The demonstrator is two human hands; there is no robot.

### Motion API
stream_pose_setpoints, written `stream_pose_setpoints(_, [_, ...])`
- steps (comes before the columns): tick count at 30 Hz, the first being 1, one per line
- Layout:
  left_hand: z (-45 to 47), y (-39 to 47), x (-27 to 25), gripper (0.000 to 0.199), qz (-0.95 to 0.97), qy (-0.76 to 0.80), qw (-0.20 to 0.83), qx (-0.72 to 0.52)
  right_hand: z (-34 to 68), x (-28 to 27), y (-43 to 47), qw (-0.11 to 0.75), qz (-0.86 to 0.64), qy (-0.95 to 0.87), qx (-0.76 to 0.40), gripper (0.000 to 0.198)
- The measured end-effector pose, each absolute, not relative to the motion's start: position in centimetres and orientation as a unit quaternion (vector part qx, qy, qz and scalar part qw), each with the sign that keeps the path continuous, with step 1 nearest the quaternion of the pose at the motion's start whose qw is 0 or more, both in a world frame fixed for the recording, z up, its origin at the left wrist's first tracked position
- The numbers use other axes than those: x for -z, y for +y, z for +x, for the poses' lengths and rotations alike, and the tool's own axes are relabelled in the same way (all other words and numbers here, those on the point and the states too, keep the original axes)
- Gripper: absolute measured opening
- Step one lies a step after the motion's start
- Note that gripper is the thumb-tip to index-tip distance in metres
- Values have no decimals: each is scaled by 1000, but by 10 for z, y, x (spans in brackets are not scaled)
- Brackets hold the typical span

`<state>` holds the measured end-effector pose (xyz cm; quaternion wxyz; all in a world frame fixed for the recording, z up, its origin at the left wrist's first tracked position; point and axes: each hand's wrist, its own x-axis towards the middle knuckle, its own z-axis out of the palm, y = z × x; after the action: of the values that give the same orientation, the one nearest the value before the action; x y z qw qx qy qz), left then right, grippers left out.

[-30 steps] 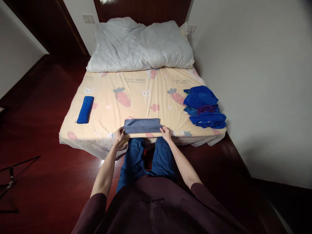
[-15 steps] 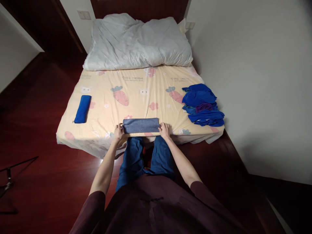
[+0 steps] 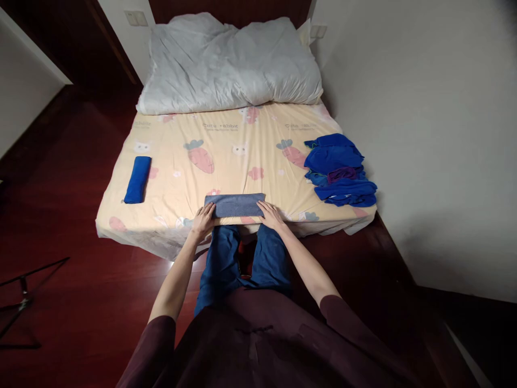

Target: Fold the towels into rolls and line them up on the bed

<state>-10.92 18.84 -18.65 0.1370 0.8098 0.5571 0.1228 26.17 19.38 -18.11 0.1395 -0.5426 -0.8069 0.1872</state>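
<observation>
A folded grey-blue towel (image 3: 236, 205) lies flat as a long strip near the front edge of the bed. Over its left end rests my left hand (image 3: 204, 218), fingers stretched out on the cloth. My right hand (image 3: 271, 214) lies on the right end in the same way, its fingers extended and pointing inward. Neither hand grips the fabric. Off to the left is a folded bright blue towel (image 3: 138, 180), set at a slight slant.
On the right side of the bed sits a loose heap of blue cloths (image 3: 337, 152) with a purple cloth (image 3: 341, 174) among them. A bunched white quilt (image 3: 234, 64) fills the head end. A black metal stand (image 3: 25, 302) is on the floor at left; a wall (image 3: 424, 134) borders the right.
My fingers were curled at the towel's two ends; now they lie stretched over its top, both hands a little further inward. The towel has stayed in about the same place.
</observation>
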Motion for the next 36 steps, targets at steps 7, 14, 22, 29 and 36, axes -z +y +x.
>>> stream_pose_setpoints(7, [-112,195,182,61,804,567,137,-117,262,179,196,160,-545,-804,-174,70])
stream_pose_setpoints(14, [-132,180,184,58,765,564,245,-191,286,203,194,251,-528,-764,-273,60])
stream_pose_setpoints(22, [-126,189,182,49,622,631,348,-306,275,229,211,384,-599,-591,-379,32])
stream_pose_setpoints(29, [-118,207,185,39,582,676,327,-313,269,236,221,396,-623,-561,-376,37])
stream_pose_setpoints(36, [-117,217,187,37,590,687,309,-292,268,235,227,377,-649,-558,-355,46])
